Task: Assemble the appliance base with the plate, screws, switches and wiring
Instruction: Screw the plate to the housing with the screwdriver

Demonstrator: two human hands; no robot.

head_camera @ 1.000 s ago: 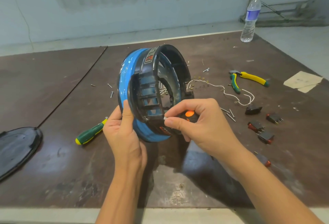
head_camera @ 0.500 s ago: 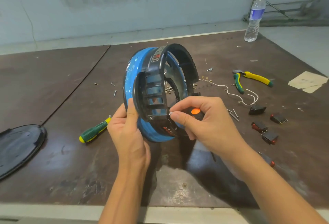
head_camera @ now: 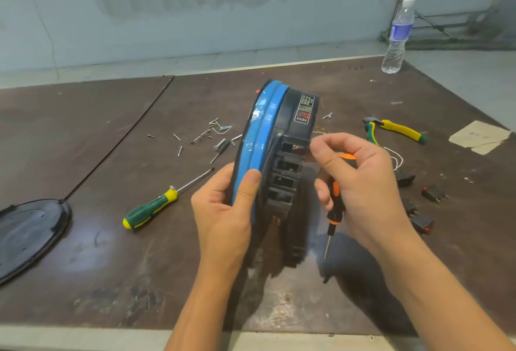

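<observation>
Blue-black base (head_camera: 266,155) held on edge mid-worktop; left hand (head_camera: 223,211) grips its rim, right hand (head_camera: 360,188) curls round a screwdriver (head_camera: 334,211). Plate (head_camera: 30,236) at left edge, switches (head_camera: 421,222) right, screws (head_camera: 214,123) loose: likely early stage.

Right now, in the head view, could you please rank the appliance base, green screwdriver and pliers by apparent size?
1. appliance base, though it is held nearest the camera.
2. green screwdriver.
3. pliers, lying farther off, so their true rank is unsure.
</observation>
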